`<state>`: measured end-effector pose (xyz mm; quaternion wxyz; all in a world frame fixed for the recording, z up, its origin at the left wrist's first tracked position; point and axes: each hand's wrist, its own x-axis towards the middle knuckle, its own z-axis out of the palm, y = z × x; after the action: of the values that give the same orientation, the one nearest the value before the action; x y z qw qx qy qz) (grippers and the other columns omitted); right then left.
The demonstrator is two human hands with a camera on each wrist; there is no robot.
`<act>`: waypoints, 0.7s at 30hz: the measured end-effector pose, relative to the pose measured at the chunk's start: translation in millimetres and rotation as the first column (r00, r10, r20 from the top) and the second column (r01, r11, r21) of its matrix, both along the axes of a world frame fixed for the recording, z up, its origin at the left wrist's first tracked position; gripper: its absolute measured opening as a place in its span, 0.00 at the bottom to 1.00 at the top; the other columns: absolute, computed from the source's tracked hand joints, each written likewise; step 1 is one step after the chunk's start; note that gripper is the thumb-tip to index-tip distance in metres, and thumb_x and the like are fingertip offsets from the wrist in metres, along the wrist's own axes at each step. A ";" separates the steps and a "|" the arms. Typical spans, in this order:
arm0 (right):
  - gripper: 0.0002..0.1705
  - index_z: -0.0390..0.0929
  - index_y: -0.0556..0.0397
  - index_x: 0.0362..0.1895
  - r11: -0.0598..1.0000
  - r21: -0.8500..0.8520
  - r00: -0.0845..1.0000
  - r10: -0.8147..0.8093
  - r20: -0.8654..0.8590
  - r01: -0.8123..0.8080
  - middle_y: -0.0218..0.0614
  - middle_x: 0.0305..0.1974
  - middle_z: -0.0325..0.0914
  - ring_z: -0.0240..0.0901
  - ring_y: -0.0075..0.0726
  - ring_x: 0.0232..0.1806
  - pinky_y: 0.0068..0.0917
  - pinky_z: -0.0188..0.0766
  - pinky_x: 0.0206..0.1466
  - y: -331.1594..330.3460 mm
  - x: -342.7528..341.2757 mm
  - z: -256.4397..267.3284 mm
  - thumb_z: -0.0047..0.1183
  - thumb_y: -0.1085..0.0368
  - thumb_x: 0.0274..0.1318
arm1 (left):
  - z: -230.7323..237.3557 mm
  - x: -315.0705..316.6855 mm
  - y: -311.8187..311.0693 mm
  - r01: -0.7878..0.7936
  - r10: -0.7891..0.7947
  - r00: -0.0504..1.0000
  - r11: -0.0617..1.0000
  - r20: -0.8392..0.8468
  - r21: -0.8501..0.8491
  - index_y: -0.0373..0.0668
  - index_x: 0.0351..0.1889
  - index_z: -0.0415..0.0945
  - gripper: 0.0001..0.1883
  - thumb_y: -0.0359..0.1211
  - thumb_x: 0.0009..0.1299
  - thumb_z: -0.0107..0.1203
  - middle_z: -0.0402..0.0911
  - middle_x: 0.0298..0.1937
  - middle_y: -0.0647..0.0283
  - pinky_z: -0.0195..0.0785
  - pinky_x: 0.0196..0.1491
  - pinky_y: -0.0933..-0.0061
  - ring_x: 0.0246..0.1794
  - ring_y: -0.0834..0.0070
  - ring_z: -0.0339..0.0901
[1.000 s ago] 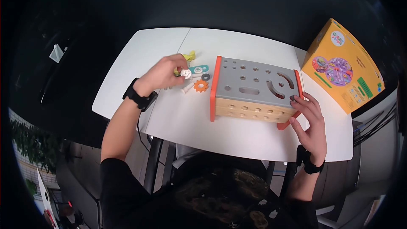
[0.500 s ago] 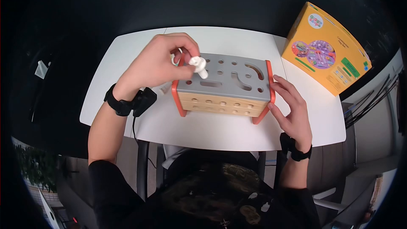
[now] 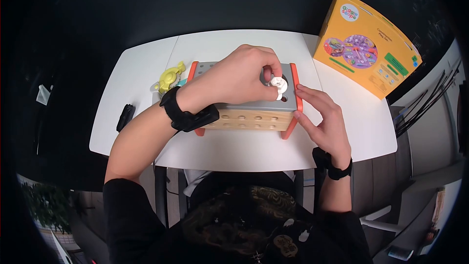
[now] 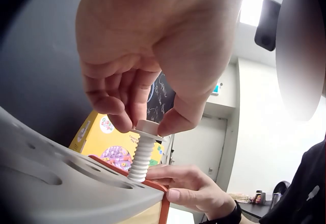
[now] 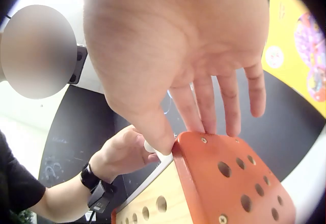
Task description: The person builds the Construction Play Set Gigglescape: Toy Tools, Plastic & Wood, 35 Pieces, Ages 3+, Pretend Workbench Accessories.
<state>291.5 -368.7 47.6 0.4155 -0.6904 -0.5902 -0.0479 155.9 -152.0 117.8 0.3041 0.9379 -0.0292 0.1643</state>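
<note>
My left hand [image 3: 244,76] pinches a white threaded bolt [image 3: 279,85] by its head, above the right end of the toy bench's grey top [image 3: 234,107]. In the left wrist view the bolt [image 4: 141,155] points down, its tip at the grey surface [image 4: 61,183]; whether it sits in a hole I cannot tell. My right hand [image 3: 325,120] rests against the orange end panel [image 3: 294,83]. The right wrist view shows its thumb and fingertips touching the top edge of that panel [image 5: 229,178].
A yellow box [image 3: 366,44] stands at the back right of the white table [image 3: 234,154]. Yellow-green toy pieces [image 3: 169,79] lie left of the bench, and a small black object [image 3: 126,117] lies nearer the table's left edge.
My left hand has lifted the white bolt from among the loose pieces and carried it rightward over the bench top. My right hand remains at the bench's right end.
</note>
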 end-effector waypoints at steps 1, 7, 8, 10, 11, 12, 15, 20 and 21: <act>0.23 0.83 0.56 0.55 1.000 -0.001 1.000 0.005 -0.007 -0.005 0.43 0.58 0.82 0.78 0.49 0.58 0.39 0.73 0.62 -0.4 0.4 -0.5 0.65 0.64 0.55 | 0.3 2.9 -2.2 0.006 -0.006 1.000 1.000 -0.001 0.000 0.41 0.35 0.82 0.09 0.30 0.55 0.65 0.80 0.35 0.66 0.68 0.34 0.75 0.32 0.77 0.75; 0.23 0.83 0.54 0.56 1.000 -0.013 1.000 -0.018 0.007 0.018 0.41 0.58 0.82 0.78 0.48 0.58 0.40 0.72 0.63 -1.5 1.4 -4.5 0.65 0.62 0.56 | 4.8 14.2 -11.7 0.057 -0.056 0.998 0.997 -0.024 0.053 0.40 0.35 0.82 0.10 0.31 0.56 0.65 0.80 0.34 0.65 0.68 0.34 0.74 0.31 0.73 0.75; 0.23 0.83 0.54 0.56 1.000 -0.013 1.000 -0.019 0.005 0.019 0.41 0.58 0.82 0.78 0.48 0.58 0.40 0.72 0.63 -1.8 2.0 -4.9 0.65 0.62 0.56 | 7.4 14.6 -14.1 0.056 -0.053 0.998 0.997 -0.042 0.061 0.39 0.35 0.82 0.10 0.32 0.56 0.64 0.79 0.34 0.64 0.69 0.34 0.72 0.31 0.72 0.75; 0.23 0.83 0.54 0.56 1.000 -0.012 1.000 -0.015 0.007 0.015 0.40 0.58 0.82 0.78 0.48 0.58 0.40 0.71 0.63 -1.6 3.1 -6.0 0.65 0.61 0.56 | 7.0 15.8 -15.2 0.055 -0.051 0.997 0.996 -0.060 0.072 0.39 0.36 0.83 0.10 0.32 0.57 0.64 0.79 0.34 0.63 0.70 0.35 0.71 0.30 0.70 0.75; 0.23 0.83 0.54 0.56 1.000 -0.011 1.000 -0.016 0.006 0.016 0.40 0.58 0.82 0.78 0.48 0.58 0.40 0.71 0.63 -1.7 3.1 -5.7 0.65 0.61 0.56 | 3.6 17.0 -14.3 0.081 -0.082 0.997 0.990 -0.001 0.112 0.38 0.37 0.83 0.11 0.33 0.58 0.64 0.79 0.34 0.61 0.71 0.35 0.69 0.31 0.68 0.76; 0.23 0.83 0.54 0.55 1.000 -0.011 1.000 -0.019 0.012 0.019 0.40 0.58 0.82 0.78 0.48 0.58 0.40 0.72 0.63 -1.8 2.7 -5.0 0.65 0.61 0.56 | 1.6 17.8 -13.9 0.105 -0.115 0.992 0.982 0.057 0.154 0.38 0.37 0.84 0.11 0.33 0.60 0.64 0.79 0.33 0.60 0.72 0.36 0.67 0.31 0.66 0.77; 0.23 0.83 0.54 0.55 1.000 -0.011 0.999 -0.025 0.022 0.025 0.41 0.58 0.82 0.78 0.48 0.58 0.40 0.72 0.62 -1.9 2.4 -5.0 0.65 0.61 0.56 | 1.9 13.2 -24.0 0.041 -0.078 0.987 0.966 0.137 0.253 0.38 0.39 0.85 0.11 0.35 0.63 0.65 0.81 0.34 0.57 0.74 0.38 0.64 0.32 0.61 0.79; 0.23 0.83 0.54 0.55 0.999 -0.019 1.000 -0.025 0.019 0.026 0.41 0.58 0.82 0.79 0.49 0.58 0.40 0.73 0.61 -1.6 1.6 -4.2 0.65 0.61 0.56 | 7.6 10.8 -31.7 0.010 -0.041 0.995 0.945 0.089 0.326 0.37 0.40 0.86 0.11 0.35 0.65 0.66 0.82 0.35 0.55 0.75 0.39 0.62 0.34 0.57 0.81; 0.23 0.83 0.54 0.55 1.000 -0.011 1.000 -0.022 0.014 0.022 0.41 0.58 0.82 0.79 0.49 0.57 0.40 0.74 0.61 -1.2 2.0 -5.2 0.65 0.61 0.56 | 8.1 11.1 -31.5 0.008 -0.032 0.997 0.944 0.064 0.331 0.37 0.40 0.85 0.11 0.34 0.65 0.65 0.82 0.36 0.54 0.75 0.40 0.62 0.34 0.56 0.81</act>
<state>293.6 -369.9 42.4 0.4071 -0.6988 -0.5857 -0.0540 167.0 -183.4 125.9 0.1430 0.9691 -0.0763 0.1862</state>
